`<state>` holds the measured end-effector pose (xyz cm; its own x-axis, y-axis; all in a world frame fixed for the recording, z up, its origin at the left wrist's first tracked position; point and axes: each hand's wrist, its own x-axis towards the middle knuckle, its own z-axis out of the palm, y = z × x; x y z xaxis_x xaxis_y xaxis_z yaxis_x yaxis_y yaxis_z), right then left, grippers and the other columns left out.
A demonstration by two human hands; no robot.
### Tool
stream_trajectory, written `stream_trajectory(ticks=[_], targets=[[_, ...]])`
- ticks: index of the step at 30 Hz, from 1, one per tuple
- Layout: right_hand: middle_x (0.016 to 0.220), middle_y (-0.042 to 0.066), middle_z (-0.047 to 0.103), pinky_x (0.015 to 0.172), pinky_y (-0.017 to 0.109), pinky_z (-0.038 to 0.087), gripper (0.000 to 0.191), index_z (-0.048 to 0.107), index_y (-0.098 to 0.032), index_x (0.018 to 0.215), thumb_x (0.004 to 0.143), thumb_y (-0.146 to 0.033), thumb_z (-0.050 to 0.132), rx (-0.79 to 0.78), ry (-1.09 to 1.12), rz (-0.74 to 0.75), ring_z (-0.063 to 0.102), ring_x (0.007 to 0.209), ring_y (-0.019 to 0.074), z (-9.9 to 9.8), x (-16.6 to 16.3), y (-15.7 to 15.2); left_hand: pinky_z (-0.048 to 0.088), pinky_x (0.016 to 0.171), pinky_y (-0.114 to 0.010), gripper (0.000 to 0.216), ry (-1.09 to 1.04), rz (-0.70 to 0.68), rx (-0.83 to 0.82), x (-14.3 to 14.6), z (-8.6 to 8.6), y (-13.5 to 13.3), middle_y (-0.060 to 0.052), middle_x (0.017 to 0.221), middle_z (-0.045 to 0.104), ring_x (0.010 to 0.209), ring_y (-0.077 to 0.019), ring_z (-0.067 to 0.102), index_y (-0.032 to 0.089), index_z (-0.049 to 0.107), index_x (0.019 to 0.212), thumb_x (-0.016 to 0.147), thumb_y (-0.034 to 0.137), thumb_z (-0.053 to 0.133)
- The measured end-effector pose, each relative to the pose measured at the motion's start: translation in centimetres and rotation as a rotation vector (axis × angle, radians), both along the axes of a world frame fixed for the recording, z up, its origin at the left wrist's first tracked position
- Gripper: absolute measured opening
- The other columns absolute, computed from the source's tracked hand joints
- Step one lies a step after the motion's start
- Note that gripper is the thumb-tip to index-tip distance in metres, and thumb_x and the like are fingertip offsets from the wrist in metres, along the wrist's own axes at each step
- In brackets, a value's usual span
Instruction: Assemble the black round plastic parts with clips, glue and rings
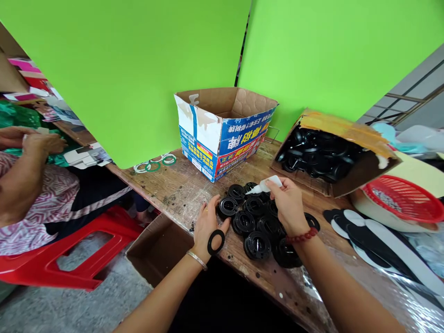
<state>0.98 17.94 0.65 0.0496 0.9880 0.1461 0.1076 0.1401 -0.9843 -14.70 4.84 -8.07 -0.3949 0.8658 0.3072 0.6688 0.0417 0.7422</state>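
My right hand (288, 203) is closed on a small white squeeze bottle (267, 185), its nozzle pointing left and down over a cluster of several round black plastic parts (258, 226) on the wooden table (173, 185). My left hand (207, 224) rests at the table edge with fingers touching the leftmost black part (227, 206). A flat black ring (216, 242) hangs around my left thumb.
An open printed cardboard box (222, 132) stands behind the parts. A tipped box (333, 152) holds more black parts at right, next to a red basket (404, 199). Green rings (154, 164) lie far left. Another person sits left on a red stool (69, 254). An open box (156, 247) sits below.
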Motion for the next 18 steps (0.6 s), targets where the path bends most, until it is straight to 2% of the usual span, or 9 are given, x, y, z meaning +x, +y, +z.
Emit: stream_trajectory(ticks=[8,18], targets=[[0.068,0.001,0.064,0.056,0.030,0.042,0.034,0.060,-0.019,0.078,0.062,-0.047,0.070,0.147,-0.183,-0.044,0.053,0.059,0.0161,-1.0,-0.9,1.8,0.042,0.109,-0.052,0.067,0.049,-0.023,0.029,-0.1,0.0,0.0,-0.012,0.130,0.062,0.124,-0.0286,0.058,0.021,0.037,0.139,0.080,0.020,0.067],[0.063,-0.002,0.059,0.053,0.028,0.037,0.027,0.059,-0.020,0.079,0.070,-0.045,0.065,0.198,-0.340,-0.029,0.048,0.055,0.0147,-1.5,-1.2,1.8,0.042,0.108,-0.053,0.066,0.009,-0.003,-0.021,0.0,0.0,-0.1,-0.011,0.134,0.060,0.129,-0.0318,0.053,0.023,0.039,0.139,0.080,0.021,0.068]])
